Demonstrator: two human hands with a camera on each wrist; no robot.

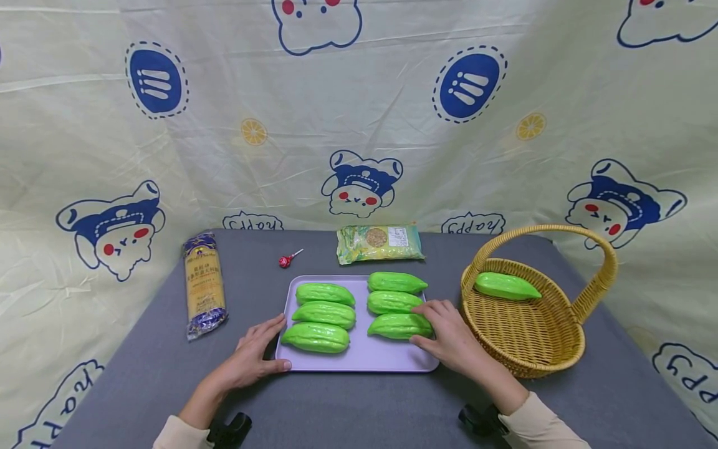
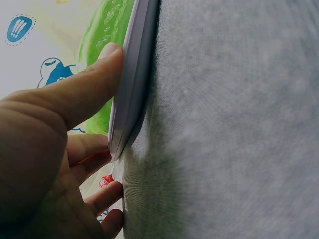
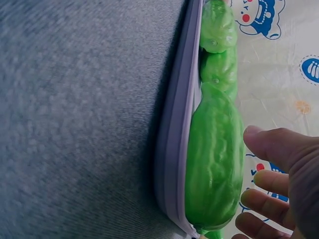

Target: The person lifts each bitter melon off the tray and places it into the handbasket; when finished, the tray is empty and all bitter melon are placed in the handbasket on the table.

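Observation:
A lilac tray (image 1: 359, 362) lies on the grey tabletop, carrying two columns of green ridged bitter melons, three in the left column (image 1: 320, 337) and three in the right. My left hand (image 1: 255, 352) touches the tray's left edge, its thumb over the front-left rim and the other fingers along the side. Over the right end of the front-right bitter melon (image 3: 214, 159) is my right hand (image 1: 451, 333), fingers spread; the right wrist view shows a gap between thumb and melon. One more bitter melon (image 1: 507, 285) lies in the wicker basket (image 1: 524, 365), right of the tray.
The basket's tall arched handle (image 1: 603, 274) rises beside my right forearm. A noodle pack (image 1: 204, 284) lies at the left. Behind the tray are a red lollipop (image 1: 286, 260) and a green-yellow packet (image 1: 381, 243). A printed cloth (image 1: 359, 93) hangs at the back.

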